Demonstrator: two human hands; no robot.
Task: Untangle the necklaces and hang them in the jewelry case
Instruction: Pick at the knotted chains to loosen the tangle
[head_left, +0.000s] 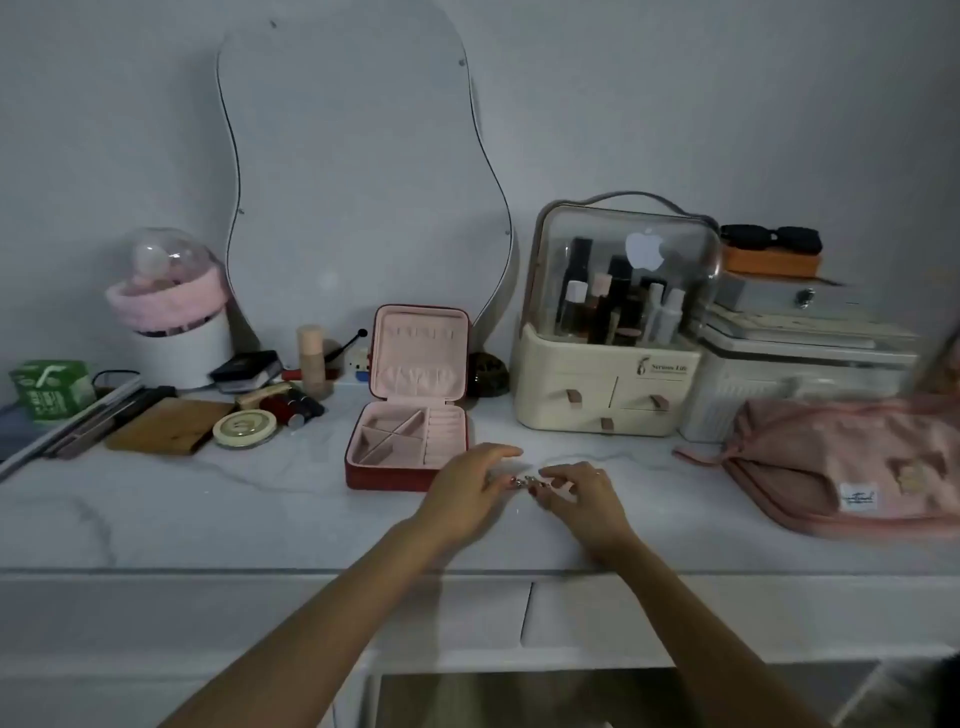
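Observation:
A red jewelry case (410, 410) with pink lining stands open on the white marble tabletop, lid upright, its compartments holding nothing I can see. Just right of its front corner lies a small tangle of necklaces (525, 481), thin and blurred. My left hand (467, 493) and my right hand (582, 493) meet over the tangle, fingertips curled onto it from both sides. A faint chain strand (597, 460) seems to trail right across the table beyond my right hand.
A cream cosmetic organiser (602, 384) and a white box (800, 374) stand at the back right. A pink pouch (852, 467) lies right of my hands. Left of the case sit a round tin (244, 427), bottles and a wooden board (166, 426). A wavy mirror (358, 171) leans behind.

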